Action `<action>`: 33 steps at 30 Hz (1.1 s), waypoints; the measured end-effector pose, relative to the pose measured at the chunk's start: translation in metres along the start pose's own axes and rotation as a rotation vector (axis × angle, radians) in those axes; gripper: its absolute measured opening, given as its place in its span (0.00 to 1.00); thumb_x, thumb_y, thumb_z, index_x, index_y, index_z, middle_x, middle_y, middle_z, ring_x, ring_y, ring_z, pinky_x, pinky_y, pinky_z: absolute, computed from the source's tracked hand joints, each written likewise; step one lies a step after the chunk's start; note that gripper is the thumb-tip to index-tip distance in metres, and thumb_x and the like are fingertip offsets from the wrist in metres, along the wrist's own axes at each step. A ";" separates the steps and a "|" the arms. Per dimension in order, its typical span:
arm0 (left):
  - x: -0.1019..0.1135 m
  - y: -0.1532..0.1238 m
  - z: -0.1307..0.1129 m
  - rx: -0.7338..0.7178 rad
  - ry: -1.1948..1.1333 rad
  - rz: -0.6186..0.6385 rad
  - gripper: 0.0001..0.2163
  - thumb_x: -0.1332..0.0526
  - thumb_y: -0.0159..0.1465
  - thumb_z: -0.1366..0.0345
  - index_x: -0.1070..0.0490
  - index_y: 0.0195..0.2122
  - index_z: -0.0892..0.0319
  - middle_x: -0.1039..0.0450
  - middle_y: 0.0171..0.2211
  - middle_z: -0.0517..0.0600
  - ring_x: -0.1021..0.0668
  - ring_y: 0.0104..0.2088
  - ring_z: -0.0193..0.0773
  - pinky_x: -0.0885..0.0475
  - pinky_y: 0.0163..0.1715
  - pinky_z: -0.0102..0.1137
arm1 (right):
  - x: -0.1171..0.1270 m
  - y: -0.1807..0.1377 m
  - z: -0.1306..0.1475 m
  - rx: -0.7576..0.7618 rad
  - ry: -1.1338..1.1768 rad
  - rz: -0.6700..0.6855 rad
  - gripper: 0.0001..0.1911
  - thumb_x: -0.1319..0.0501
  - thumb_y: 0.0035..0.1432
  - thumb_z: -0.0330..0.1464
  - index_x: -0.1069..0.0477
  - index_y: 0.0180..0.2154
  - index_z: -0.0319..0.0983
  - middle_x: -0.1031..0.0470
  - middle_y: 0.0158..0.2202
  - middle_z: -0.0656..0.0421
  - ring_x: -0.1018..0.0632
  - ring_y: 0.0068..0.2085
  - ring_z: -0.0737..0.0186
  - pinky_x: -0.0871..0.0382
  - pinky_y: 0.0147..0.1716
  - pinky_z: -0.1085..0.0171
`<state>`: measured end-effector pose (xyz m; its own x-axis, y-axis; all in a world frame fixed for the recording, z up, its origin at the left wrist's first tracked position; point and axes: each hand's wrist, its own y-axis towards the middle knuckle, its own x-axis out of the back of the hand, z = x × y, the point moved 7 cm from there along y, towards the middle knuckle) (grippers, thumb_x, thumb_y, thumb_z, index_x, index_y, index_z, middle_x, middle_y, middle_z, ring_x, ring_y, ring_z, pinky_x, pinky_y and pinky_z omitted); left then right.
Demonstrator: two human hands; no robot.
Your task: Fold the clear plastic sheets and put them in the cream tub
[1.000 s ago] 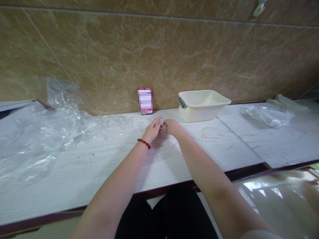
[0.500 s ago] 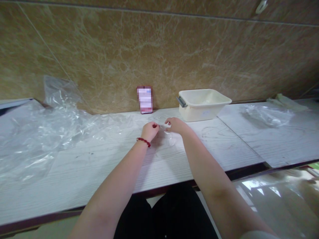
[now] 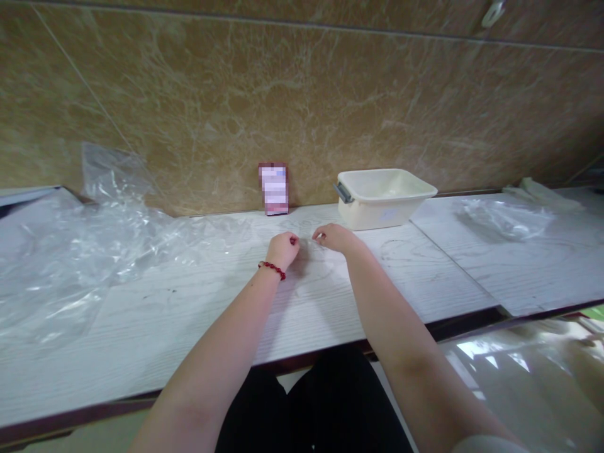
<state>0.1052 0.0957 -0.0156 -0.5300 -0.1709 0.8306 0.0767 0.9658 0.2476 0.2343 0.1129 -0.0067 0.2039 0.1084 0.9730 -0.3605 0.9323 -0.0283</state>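
Observation:
My left hand (image 3: 284, 248), with a red bead bracelet (image 3: 272, 269) at the wrist, is low over the white wood-grain table. Its fingers are curled closed, and I cannot make out what they hold. Just to its right, my right hand (image 3: 333, 238) has thumb and fingers brought together in a pinch; what lies in them is too small or too clear to make out. A narrow gap separates the two hands. A cream plastic bin (image 3: 377, 215) with a grey handle clip stands behind my right hand.
Crumpled clear plastic bags (image 3: 94, 251) spread over the left of the table. A phone (image 3: 274, 189) leans upright against the brown marbled wall (image 3: 302, 94). More clear plastic (image 3: 514, 220) and a pale cloth-like piece (image 3: 542, 192) lie at the right.
The fingers of my right hand have come closer together. A faint clear film seen below the hands before is now hard to see. My left hand has barely moved.

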 end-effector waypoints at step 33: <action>0.015 -0.009 0.006 -0.003 0.394 0.102 0.15 0.52 0.56 0.63 0.29 0.37 0.59 0.29 0.38 0.57 0.28 0.39 0.45 0.35 0.38 0.37 | -0.005 -0.004 0.005 0.051 -0.039 0.139 0.19 0.40 0.46 0.30 0.32 0.44 0.42 0.29 0.39 0.59 0.29 0.39 0.65 0.38 0.38 0.70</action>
<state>0.0913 0.0856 -0.0089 -0.1556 -0.1364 0.9784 0.1147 0.9812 0.1550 0.2304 0.1066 -0.0109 0.1135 0.2207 0.9687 -0.4286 0.8905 -0.1527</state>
